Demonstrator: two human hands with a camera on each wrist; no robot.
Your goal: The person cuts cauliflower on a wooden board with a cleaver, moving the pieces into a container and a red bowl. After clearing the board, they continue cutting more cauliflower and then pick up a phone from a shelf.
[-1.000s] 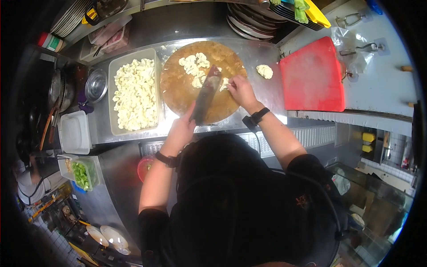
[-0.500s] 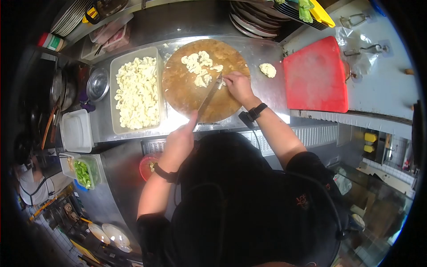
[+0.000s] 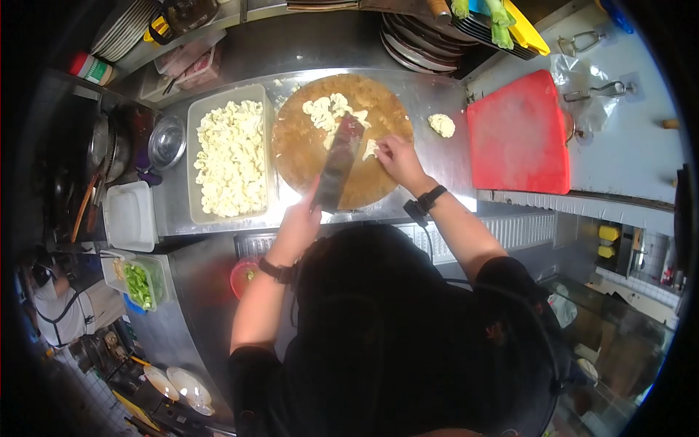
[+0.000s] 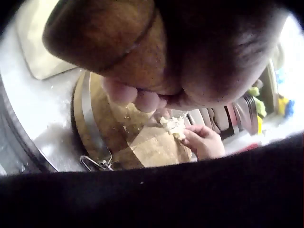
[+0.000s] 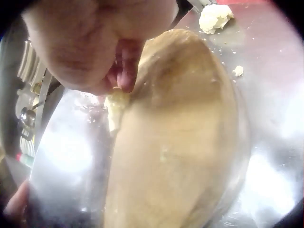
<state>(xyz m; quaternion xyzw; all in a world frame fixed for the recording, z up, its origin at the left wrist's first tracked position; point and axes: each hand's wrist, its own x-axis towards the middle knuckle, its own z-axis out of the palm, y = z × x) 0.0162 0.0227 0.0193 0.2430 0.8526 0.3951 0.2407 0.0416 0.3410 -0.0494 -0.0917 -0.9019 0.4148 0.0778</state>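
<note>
My left hand (image 3: pixel 300 224) grips the wooden handle (image 4: pixel 104 35) of a cleaver (image 3: pixel 339 167). The broad blade is tilted over the round wooden chopping board (image 3: pixel 302 171), its far end near a group of cut cauliflower pieces (image 3: pixel 324 111). Just right of the blade, the fingertips of my right hand (image 3: pixel 403 164) pinch a small cauliflower floret (image 3: pixel 370 149). Seen from the right wrist, that floret (image 5: pixel 115 111) hangs stem down between finger and thumb, close beside the shiny blade (image 5: pixel 71 152).
Left of the board stands a tub (image 3: pixel 194 175) full of cauliflower pieces. A larger cauliflower chunk (image 3: pixel 441 125) lies on the steel counter (image 3: pixel 448 164) at right, before a red cutting board (image 3: pixel 518 138). A metal bowl (image 3: pixel 167 141) and white container (image 3: pixel 131 218) are farther left.
Half a second ago the cleaver was edge-on at the floret by my right fingers; now its broad side shows again. My right hand and the floret have moved a little away from the blade.
</note>
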